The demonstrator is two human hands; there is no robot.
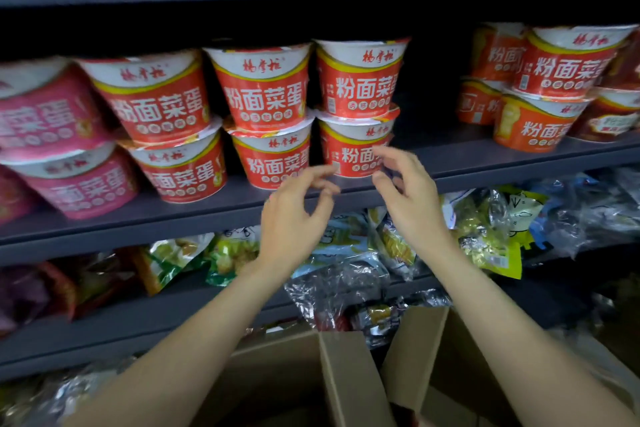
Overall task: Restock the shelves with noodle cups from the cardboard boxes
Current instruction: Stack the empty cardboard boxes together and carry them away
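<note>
My left hand [294,215] and right hand [408,191] hold nothing, fingers loose, near six red noodle cups [266,87] in three stacks of two.

Just one head cam, wide-angle, sat close to shelf [242,199], faced forward, tilted down over cardboard box [349,374].
</note>
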